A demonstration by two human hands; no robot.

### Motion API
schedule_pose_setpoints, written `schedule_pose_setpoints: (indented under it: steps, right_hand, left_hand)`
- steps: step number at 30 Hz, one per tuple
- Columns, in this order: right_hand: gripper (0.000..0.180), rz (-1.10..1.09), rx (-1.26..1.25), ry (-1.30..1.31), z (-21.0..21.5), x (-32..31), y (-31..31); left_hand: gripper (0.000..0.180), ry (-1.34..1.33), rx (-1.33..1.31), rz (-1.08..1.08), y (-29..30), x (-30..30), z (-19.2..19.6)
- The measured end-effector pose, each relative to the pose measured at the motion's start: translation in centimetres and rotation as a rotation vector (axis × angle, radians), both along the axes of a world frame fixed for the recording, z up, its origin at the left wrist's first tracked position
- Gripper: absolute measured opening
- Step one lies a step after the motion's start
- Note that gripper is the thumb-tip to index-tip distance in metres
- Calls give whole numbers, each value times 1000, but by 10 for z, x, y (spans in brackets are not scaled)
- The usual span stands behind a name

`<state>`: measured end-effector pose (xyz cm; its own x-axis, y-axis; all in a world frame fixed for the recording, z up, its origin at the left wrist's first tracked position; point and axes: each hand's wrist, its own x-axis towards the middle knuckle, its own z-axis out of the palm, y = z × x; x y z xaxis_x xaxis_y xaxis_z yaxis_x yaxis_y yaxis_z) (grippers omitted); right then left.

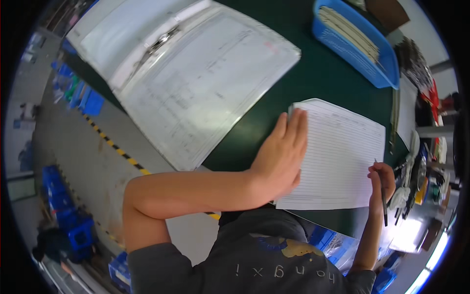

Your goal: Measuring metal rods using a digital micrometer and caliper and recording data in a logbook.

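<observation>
A lined sheet of white paper (pixel 342 157), seemingly the top of a pad or stack, lies at the table's near edge. Along its left edge rests my left hand (pixel 284 152), fingers stretched out and side by side, holding nothing. My right hand (pixel 383 181) is by the sheet's right edge, its fingers closed round a dark pen (pixel 385 206) whose tip points away from me. Farther left, an open ring binder (pixel 161 44) shows a metal clip and a page in a clear sleeve (pixel 205 83) with faint print.
The table top (pixel 274 108) is dark green. A blue plastic basket (pixel 357 54) with upright papers or cards stands at the far right. Tools and small items crowd the right side. Blue crates (pixel 63 196) and yellow-black floor tape (pixel 115 147) lie left of the table.
</observation>
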<state>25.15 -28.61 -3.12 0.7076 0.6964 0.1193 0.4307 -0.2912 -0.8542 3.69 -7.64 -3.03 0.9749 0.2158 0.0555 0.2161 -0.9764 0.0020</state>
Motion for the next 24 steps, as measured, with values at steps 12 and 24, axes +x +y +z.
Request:
schedule_pose_setpoints:
  steps: [12, 24]
  right_hand:
    - [40, 528, -98, -663, 6, -1, 138]
    - [20, 415, -35, 269, 23, -28, 133]
  left_hand:
    - [49, -379, -597, 31, -21, -30, -9]
    - [48, -70, -90, -341, 29, 1, 2]
